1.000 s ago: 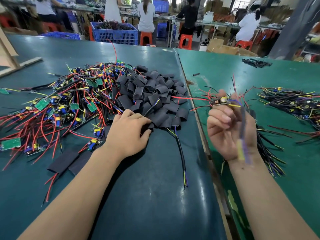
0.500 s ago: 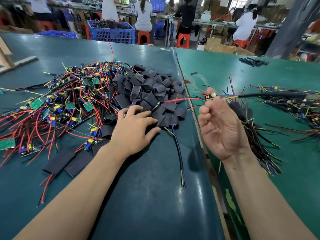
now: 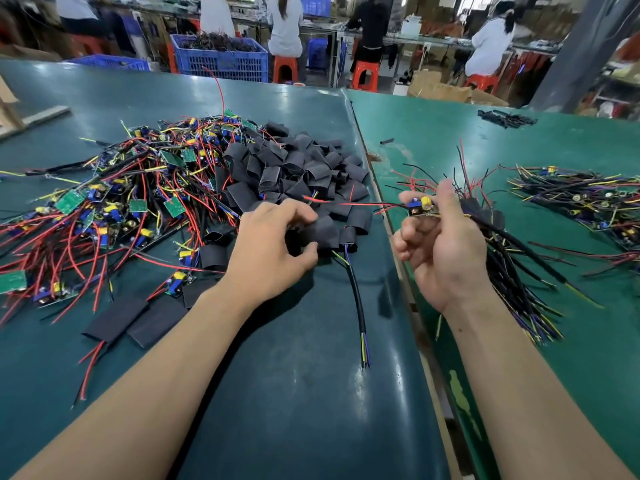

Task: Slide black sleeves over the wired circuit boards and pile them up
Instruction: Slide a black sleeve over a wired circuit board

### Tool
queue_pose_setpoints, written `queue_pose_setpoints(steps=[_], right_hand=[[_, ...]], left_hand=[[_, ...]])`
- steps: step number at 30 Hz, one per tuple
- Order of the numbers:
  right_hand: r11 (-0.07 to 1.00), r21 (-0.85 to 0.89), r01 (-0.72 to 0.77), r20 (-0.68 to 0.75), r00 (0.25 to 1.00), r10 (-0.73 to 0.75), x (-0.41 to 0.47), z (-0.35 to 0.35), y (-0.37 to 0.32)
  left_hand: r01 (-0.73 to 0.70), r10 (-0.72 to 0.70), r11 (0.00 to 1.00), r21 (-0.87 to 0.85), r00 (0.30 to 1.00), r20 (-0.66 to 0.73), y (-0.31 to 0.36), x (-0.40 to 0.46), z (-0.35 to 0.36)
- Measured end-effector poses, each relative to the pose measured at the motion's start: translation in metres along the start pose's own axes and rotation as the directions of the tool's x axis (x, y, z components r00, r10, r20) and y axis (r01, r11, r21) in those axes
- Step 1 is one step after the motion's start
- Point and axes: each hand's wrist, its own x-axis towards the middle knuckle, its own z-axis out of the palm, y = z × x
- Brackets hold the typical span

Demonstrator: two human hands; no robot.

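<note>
A smooth dark-green desk (image 3: 294, 393) is seen, bare in front of the wrists and joined at a raised seam to a brighter green one. Beyond and left of the left hand (image 3: 266, 251), a tangled heap of wired circuit boards (image 3: 114, 209) is spread. Just past its curled fingers (image 3: 294, 216), matte flattened black sleeves (image 3: 294, 171) are piled; one sleeve (image 3: 320, 232) is pinched between them and the thumb. A small circuit board (image 3: 420, 206) is pinched at the fingertips of the raised right hand (image 3: 446, 247), its black lead trailing rightwards.
</note>
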Motion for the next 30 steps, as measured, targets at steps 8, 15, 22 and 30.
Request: queue_pose_setpoints(steps=[8, 15, 22, 30], right_hand=[[0.984, -0.151, 0.096, 0.081, 0.993, -0.084, -0.004, -0.002, -0.003], [0.984, -0.135, 0.118, 0.019, 0.993, -0.117, -0.002, -0.004, -0.005], [0.983, -0.158, 0.092, 0.03, 0.996, -0.088, -0.001, -0.006, -0.005], [0.974, -0.217, 0.064, -0.003, 0.998, -0.066, -0.001, -0.006, -0.004]], left_hand=[[-0.056, 0.008, 0.935, -0.351, 0.99, -0.139, 0.005, -0.011, -0.006], [-0.094, -0.017, 0.876, -0.472, 0.974, -0.225, 0.004, -0.012, -0.01], [-0.115, -0.015, 0.85, -0.513, 0.97, -0.243, 0.002, -0.012, -0.011], [-0.091, -0.04, 0.844, -0.529, 0.972, -0.23, 0.003, -0.012, -0.012]])
